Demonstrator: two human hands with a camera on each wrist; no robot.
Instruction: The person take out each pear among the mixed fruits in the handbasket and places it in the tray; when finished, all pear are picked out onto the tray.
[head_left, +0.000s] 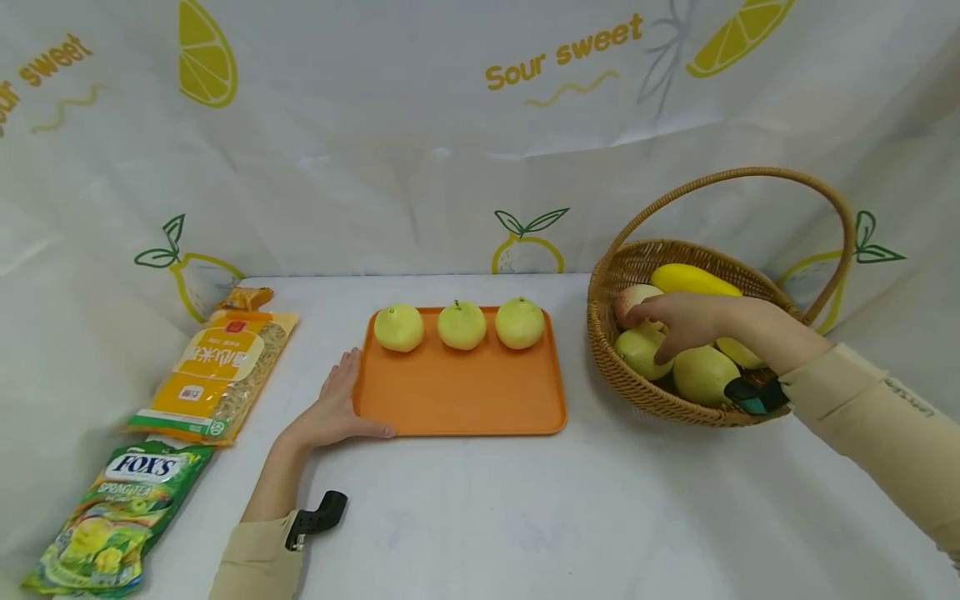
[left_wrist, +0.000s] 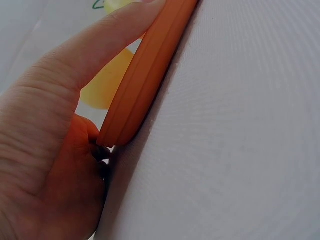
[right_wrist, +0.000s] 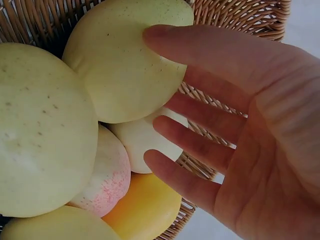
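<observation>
My left hand (head_left: 337, 412) rests at the near left corner of an orange tray (head_left: 457, 400). Its thumb lies along the tray's front edge, and the fingers reach up the left side. Three round pale green pears (head_left: 462, 325) stand in a row at the tray's back. Over a wicker basket (head_left: 626, 387) at the right, my right hand (head_left: 693, 321) reaches down with fingers spread. In the right wrist view its thumb touches or overlaps a speckled pear (right_wrist: 125, 75), while the fingers stay loosely extended. Beside that pear lie a pinkish peach (right_wrist: 112, 175) and a yellow fruit (right_wrist: 147, 205).
The basket's tall handle (head_left: 757, 172) arches above the fruit. On the left lie a yellow food bag (head_left: 217, 375), a green candy bag (head_left: 112, 517) and a small orange packet (head_left: 246, 298). A printed white cloth (head_left: 375, 183) hangs behind the table.
</observation>
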